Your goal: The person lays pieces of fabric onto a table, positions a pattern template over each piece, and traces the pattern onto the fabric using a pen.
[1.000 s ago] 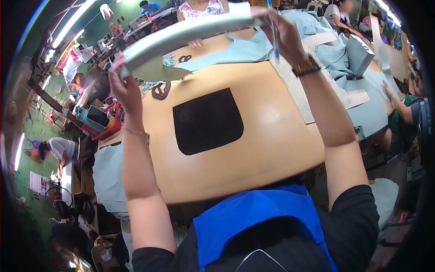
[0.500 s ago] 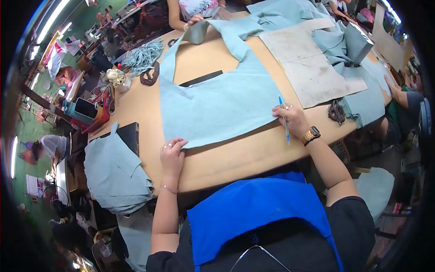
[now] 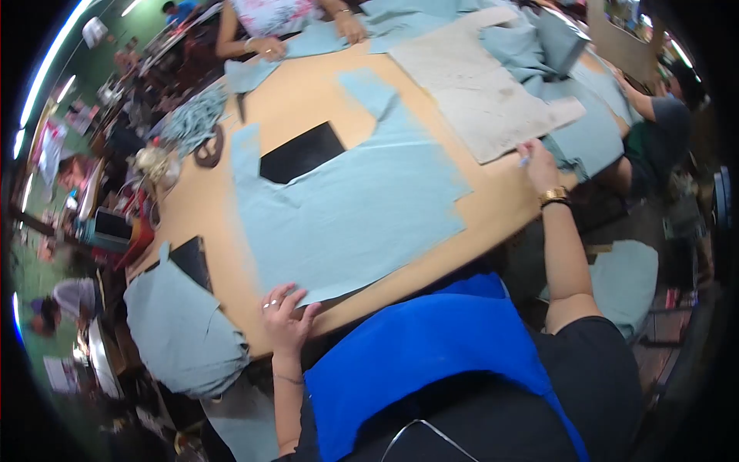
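Note:
A light blue cloth panel (image 3: 346,208) with a deep cut-out lies flat on the table, partly over a black rectangular board (image 3: 304,152). My left hand (image 3: 286,317) is at the panel's near left corner, fingers apart, fingertips against the cloth edge. My right hand (image 3: 541,168) is stretched out to the right, its fingers closed at the near edge of a worn, pale card pattern (image 3: 489,100). A bit of the blue pen (image 3: 524,162) shows at these fingers; most of it is hidden. Whether they also pinch the card, I cannot tell.
Across the table (image 3: 400,289), a co-worker's hands (image 3: 308,38) rest on blue cloth. A stack of cut cloth (image 3: 181,323) hangs over the left edge. Cloth strips (image 3: 196,119) lie at the far left, and more cloth (image 3: 585,123) at the right, near another person.
My right hand has left the panel's near right corner and moved right to the card pattern. My left fingers have spread. The co-worker has let go of the panel, which now lies flatter.

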{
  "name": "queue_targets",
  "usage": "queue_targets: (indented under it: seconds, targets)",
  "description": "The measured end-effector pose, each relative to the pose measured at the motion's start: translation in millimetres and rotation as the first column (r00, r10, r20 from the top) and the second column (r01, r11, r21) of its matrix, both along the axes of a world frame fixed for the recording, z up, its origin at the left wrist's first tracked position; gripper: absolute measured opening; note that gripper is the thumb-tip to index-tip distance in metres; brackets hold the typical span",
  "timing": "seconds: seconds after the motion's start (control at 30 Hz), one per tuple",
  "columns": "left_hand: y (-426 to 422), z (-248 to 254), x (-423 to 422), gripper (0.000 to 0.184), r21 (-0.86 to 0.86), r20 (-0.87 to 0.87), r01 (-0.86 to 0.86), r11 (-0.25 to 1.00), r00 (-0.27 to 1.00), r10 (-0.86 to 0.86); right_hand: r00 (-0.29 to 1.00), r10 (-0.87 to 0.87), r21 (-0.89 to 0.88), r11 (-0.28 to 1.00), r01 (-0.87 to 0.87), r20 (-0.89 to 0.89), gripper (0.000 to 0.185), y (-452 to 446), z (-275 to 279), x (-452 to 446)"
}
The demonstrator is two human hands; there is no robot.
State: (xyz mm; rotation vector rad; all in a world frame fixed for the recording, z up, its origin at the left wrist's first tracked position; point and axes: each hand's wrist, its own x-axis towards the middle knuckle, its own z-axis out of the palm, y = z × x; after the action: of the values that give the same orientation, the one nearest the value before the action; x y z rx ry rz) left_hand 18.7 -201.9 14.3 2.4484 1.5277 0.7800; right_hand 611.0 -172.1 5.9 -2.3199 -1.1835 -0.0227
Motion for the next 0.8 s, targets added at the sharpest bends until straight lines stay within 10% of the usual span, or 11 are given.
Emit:
queue_targets:
  seconds: [0.1, 0.2, 0.3, 0.43, 0.53, 0.67, 0.7, 0.8]
  targets:
    - [5.0, -0.4, -3.4, 0.039, -0.07, 0.018, -0.043, 0.997, 0.999, 0.044, 0.998, -0.058, -0.011, 0.998, 0.058, 0.024, 0.063, 13.3, -19.8, 25.8]
    - [8.7, -13.1, -5.0, 0.048, -0.155, -0.012, -0.142, 0.978, 0.99, 0.142, 0.916, -0.168, -0.182, 0.977, 0.108, -0.364, 0.074, 25.8, -5.6, 23.5]
    - [6.7, -14.8, 0.5, 0.051, -0.146, -0.102, -0.181, 0.973, 0.981, 0.167, 0.733, -0.155, 0.072, 0.961, 0.269, -0.662, 0.074, 30.2, -10.1, 12.7]
    - [6.1, -12.3, 2.8, 0.052, -0.152, -0.11, -0.191, 0.97, 0.978, 0.176, 0.328, 0.491, 0.59, 0.636, 0.497, -0.807, 0.053, 42.9, 9.6, -9.8]
    - [7.2, -10.5, 3.3, 0.052, -0.149, -0.102, -0.189, 0.971, 0.979, 0.175, 0.272, 0.394, 0.478, 0.68, 0.556, -0.878, 0.053, 71.7, 17.7, -8.7]
    - [12.1, -2.2, 1.5, 0.053, -0.162, -0.108, -0.22, 0.962, 0.973, 0.205, 0.84, 0.203, 0.798, 0.483, 0.36, -0.503, 0.063, 97.2, 4.9, -4.8]
    - [18.5, -4.1, -5.5, 0.053, -0.162, -0.077, -0.236, 0.958, 0.971, 0.226, 0.923, -0.238, 0.76, 0.525, 0.383, -0.302, 0.066, 101.9, -10.1, 2.2]
    - [56.0, -4.7, -23.4, 0.05, -0.096, 0.033, -0.283, 0.954, 0.957, 0.287, 0.992, 0.043, 0.809, 0.576, -0.12, 0.116, 0.062, 94.8, 9.1, -54.4]
